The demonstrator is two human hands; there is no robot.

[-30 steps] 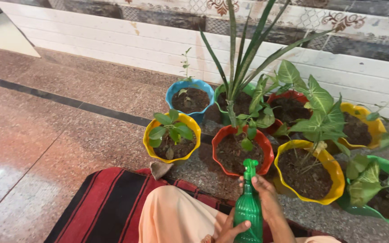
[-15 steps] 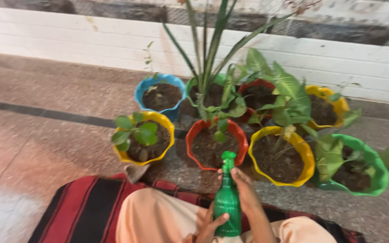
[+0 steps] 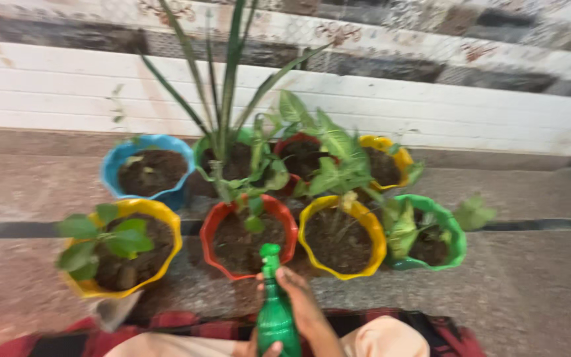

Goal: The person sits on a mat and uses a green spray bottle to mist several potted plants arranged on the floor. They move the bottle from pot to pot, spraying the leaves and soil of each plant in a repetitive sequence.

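While both hands grip a green spray bottle (image 3: 276,316), potted plants wait.
Right hand (image 3: 301,299) wraps its neck; left hand (image 3: 260,349) closes round its base; best aimed at twelve o'clock, red pot (image 3: 214,231).

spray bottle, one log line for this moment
right hand: grips green spray bottle | left hand: at bottle base | nozzle: toward red pot

Green spray bottle (image 3: 276,311) raised nearer red pot (image 3: 249,233), right hand (image 3: 299,299) seemingly higher
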